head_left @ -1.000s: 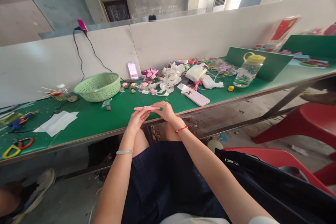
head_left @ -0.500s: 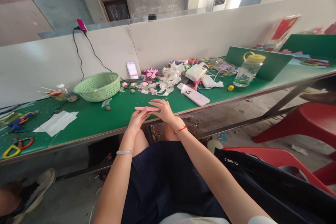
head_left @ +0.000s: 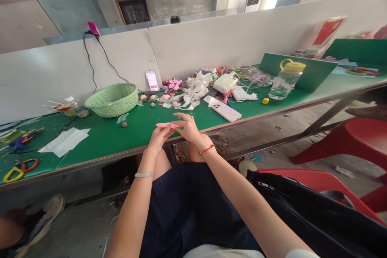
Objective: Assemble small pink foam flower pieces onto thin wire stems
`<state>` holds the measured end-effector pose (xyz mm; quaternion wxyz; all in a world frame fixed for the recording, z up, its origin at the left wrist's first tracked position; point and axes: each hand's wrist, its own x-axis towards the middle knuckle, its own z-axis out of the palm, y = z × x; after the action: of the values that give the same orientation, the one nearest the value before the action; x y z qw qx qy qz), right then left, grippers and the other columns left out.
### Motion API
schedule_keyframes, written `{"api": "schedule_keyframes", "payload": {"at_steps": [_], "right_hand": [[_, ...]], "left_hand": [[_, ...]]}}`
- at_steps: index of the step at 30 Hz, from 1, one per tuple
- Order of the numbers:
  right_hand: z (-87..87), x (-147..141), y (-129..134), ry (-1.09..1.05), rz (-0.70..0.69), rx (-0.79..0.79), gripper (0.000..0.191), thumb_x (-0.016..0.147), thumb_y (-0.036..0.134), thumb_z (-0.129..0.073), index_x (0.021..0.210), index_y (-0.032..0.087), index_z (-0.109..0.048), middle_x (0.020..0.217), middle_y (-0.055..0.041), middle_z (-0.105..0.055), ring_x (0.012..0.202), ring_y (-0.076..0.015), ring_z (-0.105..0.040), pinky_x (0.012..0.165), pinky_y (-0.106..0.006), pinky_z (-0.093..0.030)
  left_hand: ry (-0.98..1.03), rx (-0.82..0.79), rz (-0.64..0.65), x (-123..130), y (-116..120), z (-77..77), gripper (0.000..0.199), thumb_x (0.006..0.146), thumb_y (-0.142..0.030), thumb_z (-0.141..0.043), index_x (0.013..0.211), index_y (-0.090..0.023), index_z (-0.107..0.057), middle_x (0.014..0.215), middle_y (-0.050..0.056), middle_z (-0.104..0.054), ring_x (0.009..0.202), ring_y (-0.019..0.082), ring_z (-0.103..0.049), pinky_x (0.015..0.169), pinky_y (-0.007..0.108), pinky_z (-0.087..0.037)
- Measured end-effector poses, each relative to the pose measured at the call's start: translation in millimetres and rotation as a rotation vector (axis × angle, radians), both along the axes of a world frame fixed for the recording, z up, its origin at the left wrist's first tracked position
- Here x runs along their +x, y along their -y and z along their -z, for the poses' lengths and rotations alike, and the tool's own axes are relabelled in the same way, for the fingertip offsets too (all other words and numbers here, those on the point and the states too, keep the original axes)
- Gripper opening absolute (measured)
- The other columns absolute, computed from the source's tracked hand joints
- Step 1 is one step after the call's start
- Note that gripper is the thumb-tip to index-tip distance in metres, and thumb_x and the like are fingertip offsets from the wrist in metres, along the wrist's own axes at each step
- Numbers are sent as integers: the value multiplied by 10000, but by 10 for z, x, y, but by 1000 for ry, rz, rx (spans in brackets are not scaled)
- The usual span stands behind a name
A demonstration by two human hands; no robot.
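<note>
A flat, thin pink piece is held level between my two hands, just above the front edge of the green table. My left hand grips its near side, with thumb and fingers closed on it. The fingertips of my right hand pinch the piece's right end, while its upper fingers are raised and slightly spread. Beyond my hands lie small pink and green lumps, a pink-and-black figure and a heap of white strips.
Left of my hands are a green basket, a white sheet and scissors. To the right lie a pink phone, a tissue pack and a yellow-lidded bottle. Red stools stand at the right.
My right hand's upper fingers have lifted and shifted slightly over the pink piece. The piece is tilted a little differently, showing more of its surface. My left hand has barely moved.
</note>
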<state>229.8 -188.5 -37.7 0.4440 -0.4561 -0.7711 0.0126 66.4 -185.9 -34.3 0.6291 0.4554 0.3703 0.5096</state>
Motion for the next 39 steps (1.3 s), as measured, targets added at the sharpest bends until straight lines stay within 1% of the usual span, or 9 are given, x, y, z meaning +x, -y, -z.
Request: {"api": "schedule_keyframes", "payload": {"at_steps": [5,9,13,17,21,26,29,35,39], "right_hand": [[6,3,-9,-26,-4,19,213,879,266,-683,1077,259,-762,1364,-93,-605,1158,-289,-565,954,-442,-415],[39,7,-35,-56,18,35,155,883,265,-680,997,225,-778,1317,-110,-630,1100,-275,-592,926,-427,-434],[68,11,-62,-80,12,36,139,883,258,-679,967,230,-786,1297,-104,-642,1041,-257,-613,934,-427,-447],[74,20,-79,-110,-5,32,151,857,253,-708,983,224,-786,1318,-110,-631,1058,-265,-613,949,-433,-453],[74,38,-94,-156,-21,15,132,850,271,-719,938,205,-792,1299,-125,-633,987,-244,-631,931,-411,-471],[83,69,-115,-205,-41,15,150,825,273,-747,954,206,-782,1285,-124,-635,985,-244,-642,933,-409,-484],[94,86,-131,-232,-53,2,115,820,284,-751,900,206,-778,1265,-122,-645,945,-244,-659,944,-430,-485],[109,96,-143,-251,-50,5,98,826,292,-744,888,219,-767,1207,-111,-680,1047,-265,-650,946,-425,-490],[110,99,-150,-267,-49,7,123,846,322,-721,886,214,-764,1194,-119,-685,1051,-267,-655,950,-432,-488]], "left_hand": [[16,7,-38,-17,24,-38,381,670,-381,-851,949,-157,-719,961,81,-756,981,213,-708,985,363,-494],[46,-10,-79,-19,40,-63,370,651,-369,-864,915,-159,-711,948,66,-756,967,196,-708,1000,364,-487],[33,7,-62,-15,43,-63,384,627,-399,-873,897,-166,-729,971,71,-759,980,201,-703,985,350,-497],[14,32,-71,-29,33,-54,374,621,-428,-873,867,-176,-748,961,68,-765,981,200,-699,948,315,-506],[4,77,-67,-41,30,-55,326,668,-430,-844,853,-175,-758,968,73,-768,1005,202,-692,915,288,-507],[59,37,-122,-22,36,-68,334,639,-375,-871,855,-154,-745,911,64,-760,931,176,-699,898,286,-506],[112,-11,-163,-5,37,-85,346,605,-319,-893,852,-136,-733,874,54,-751,860,152,-702,891,288,-511],[147,-71,-230,4,36,-126,240,665,-208,-858,839,-128,-712,812,28,-736,760,110,-694,862,270,-520],[155,-79,-232,3,43,-138,199,697,-188,-837,835,-120,-710,808,31,-737,764,107,-698,858,262,-522]]}}
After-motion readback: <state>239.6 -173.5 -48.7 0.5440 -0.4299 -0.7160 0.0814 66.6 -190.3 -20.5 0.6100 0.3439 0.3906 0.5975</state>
